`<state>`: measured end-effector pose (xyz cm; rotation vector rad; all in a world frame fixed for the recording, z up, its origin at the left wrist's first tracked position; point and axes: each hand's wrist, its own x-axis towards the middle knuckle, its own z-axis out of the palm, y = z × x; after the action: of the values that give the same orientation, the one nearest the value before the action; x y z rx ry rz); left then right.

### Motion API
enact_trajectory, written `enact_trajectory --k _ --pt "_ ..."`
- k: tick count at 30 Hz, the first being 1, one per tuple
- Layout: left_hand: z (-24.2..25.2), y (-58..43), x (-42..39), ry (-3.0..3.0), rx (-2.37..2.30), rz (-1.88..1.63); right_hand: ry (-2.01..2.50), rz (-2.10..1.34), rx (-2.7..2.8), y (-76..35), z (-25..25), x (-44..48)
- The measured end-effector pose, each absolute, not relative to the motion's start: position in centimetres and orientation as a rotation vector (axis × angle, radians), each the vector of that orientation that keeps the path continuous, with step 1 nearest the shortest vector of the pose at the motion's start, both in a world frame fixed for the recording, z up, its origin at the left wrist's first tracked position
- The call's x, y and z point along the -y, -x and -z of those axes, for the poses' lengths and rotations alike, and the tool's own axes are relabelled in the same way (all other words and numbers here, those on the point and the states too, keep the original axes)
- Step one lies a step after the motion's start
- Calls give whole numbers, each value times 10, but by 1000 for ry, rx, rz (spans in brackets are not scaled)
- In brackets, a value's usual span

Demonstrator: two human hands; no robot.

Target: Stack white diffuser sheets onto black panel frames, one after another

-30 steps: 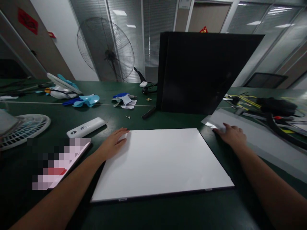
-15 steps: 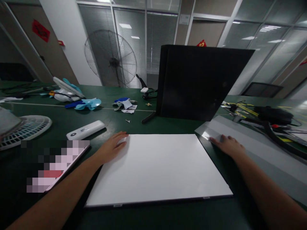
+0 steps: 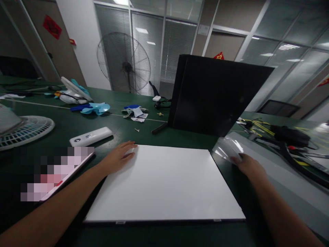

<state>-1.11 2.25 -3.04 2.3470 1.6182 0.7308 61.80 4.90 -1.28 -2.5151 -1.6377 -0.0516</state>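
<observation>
A flat white panel (image 3: 164, 181) lies in front of me on the green table. My left hand (image 3: 120, 157) rests on its far left edge, fingers stretched out and flat against the surface. To the right of the panel lies a large translucent plastic sheet (image 3: 280, 178). My right hand (image 3: 250, 166), a little blurred, pinches this sheet near its far left corner. That corner is bent up and catches the light. The fingertips under the film are partly hidden.
A large black box-like screen (image 3: 216, 96) stands behind the panel. At left are a white handheld device (image 3: 91, 136), a pinkish blurred-out object (image 3: 68, 175) and a white fan grille (image 3: 38, 128). Cloth scraps (image 3: 135, 111) lie farther back. Cables and tools (image 3: 290, 137) crowd the right.
My right hand has closed on the plastic sheet's corner and lifted it, so that it now curls. My left hand stays on the panel. The camera view has tilted slightly.
</observation>
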Motion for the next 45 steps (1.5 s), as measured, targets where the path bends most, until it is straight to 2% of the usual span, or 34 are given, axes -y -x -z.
enact_trajectory --k 4,14,21,26,31,34,40,45 --pt "34 12 -25 -2350 -1623 -744 2553 49 1660 -606 -8 -39" --pt "24 7 -19 -2332 -1611 -771 2070 91 1921 -486 -45 13" --pt "22 6 -16 -2223 -1583 -832 1492 -378 2428 -413 -38 66" --pt "20 9 -13 -1977 -1615 -955 980 -367 2949 -378 -28 80" --pt "22 13 -12 -1963 -1604 -936 680 -523 3003 -373 -30 90" --pt "22 13 -10 -2071 -1620 -869 726 -535 2938 -382 -27 88" --pt "18 10 -10 -2100 -1722 -884 1251 -43 2760 -421 0 51" --pt "18 9 -13 -2076 -1804 -873 1452 13 2762 -436 0 44"
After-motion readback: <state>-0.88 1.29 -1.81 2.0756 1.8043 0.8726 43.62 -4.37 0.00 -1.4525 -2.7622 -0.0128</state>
